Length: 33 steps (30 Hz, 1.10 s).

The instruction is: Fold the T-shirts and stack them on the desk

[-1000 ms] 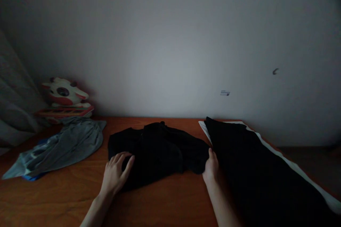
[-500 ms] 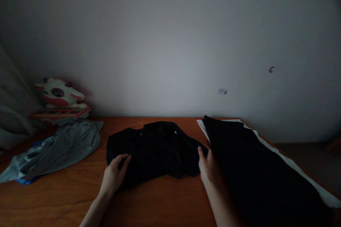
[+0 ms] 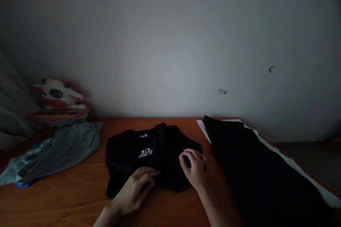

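A black shirt (image 3: 121, 163) lies partly folded on the wooden table in front of me. White lettering with a small picture shows on its chest, and a small white print sits inside the neck. A bunched ridge of cloth runs down its middle. My left hand (image 3: 137, 188) is at the shirt's lower edge, its curled fingers and thumb closed on the cloth by the ridge. On the right part of the shirt, my right hand (image 3: 195, 166) has thumb and forefinger pinched together at the fabric. The cloth between the fingertips is dark and hard to make out.
Black garments (image 3: 239, 163) with white cloth under them lie along the table's right side. A grey garment (image 3: 77, 142) with something blue beneath lies at the left. Behind it stands a cow-shaped toy keyboard (image 3: 60, 94). The wall (image 3: 165, 60) borders the table's (image 3: 66, 198) back.
Both hands have moved inward across the shirt, the left to the right and the right to the left. The shirt's right part has shifted, uncovering the chest print and raising a ridge.
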Each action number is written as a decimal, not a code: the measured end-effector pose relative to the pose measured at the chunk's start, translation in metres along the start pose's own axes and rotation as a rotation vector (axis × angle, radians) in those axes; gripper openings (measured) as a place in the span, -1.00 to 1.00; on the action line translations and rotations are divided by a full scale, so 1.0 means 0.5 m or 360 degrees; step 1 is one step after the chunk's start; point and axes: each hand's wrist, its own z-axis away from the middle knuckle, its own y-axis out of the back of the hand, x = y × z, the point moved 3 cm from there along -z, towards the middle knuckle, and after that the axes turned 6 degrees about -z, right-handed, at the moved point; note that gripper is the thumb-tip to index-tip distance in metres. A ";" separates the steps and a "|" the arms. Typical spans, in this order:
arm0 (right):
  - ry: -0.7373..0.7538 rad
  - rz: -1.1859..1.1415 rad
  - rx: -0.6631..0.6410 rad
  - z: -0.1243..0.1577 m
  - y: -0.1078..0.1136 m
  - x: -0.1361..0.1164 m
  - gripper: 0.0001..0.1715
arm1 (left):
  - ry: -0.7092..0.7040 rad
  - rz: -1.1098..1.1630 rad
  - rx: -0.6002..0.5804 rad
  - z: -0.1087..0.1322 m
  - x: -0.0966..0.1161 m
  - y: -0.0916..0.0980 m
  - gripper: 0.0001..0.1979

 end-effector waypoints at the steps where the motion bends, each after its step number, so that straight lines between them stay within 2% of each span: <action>1: 0.0007 -0.0012 -0.0087 0.005 -0.012 -0.010 -0.70 | 0.0061 0.0124 -0.0053 -0.001 0.002 0.003 -0.87; 3: -0.0013 -0.0024 -0.0194 0.014 -0.031 -0.019 -0.61 | 0.0241 0.0416 -0.0084 0.000 -0.002 0.012 -0.87; 6: -0.0110 -0.0043 -0.0244 0.018 -0.043 -0.011 -0.50 | 0.0465 0.0805 -0.0111 0.002 -0.012 0.016 -0.81; 9: -0.0193 -0.0045 -0.0271 0.015 -0.042 0.001 -0.50 | 0.0612 0.0878 0.0014 0.001 -0.024 0.008 -0.72; 15: -0.0161 -0.0003 -0.0290 0.013 -0.040 0.000 -0.62 | 0.0714 0.0366 0.0450 0.004 -0.073 0.002 -0.71; 19: -0.0132 -0.0035 -0.0271 0.014 -0.042 0.001 -0.70 | 0.0711 -0.0318 0.0717 0.025 -0.115 0.028 -0.71; 21: -0.0123 -0.0061 -0.0285 0.014 -0.043 0.003 -0.70 | 0.0849 -0.0606 0.0662 0.037 -0.133 0.035 -0.62; 23: -0.0112 -0.0073 -0.0304 0.015 -0.043 0.004 -0.70 | 0.1013 -0.0740 0.0505 0.046 -0.145 0.036 -0.54; 26: -0.0086 -0.0094 -0.0315 0.015 -0.041 0.004 -0.68 | 0.1066 -0.0711 0.0350 0.049 -0.153 0.035 -0.63; 29: -0.0059 -0.0115 -0.0292 0.015 -0.037 0.001 -0.65 | 0.1047 -0.0533 0.0407 0.049 -0.165 0.045 -0.67; 33: -0.0039 -0.0106 -0.0221 0.015 -0.033 -0.001 -0.63 | 0.1214 -0.0248 0.0520 0.062 -0.187 0.072 -0.67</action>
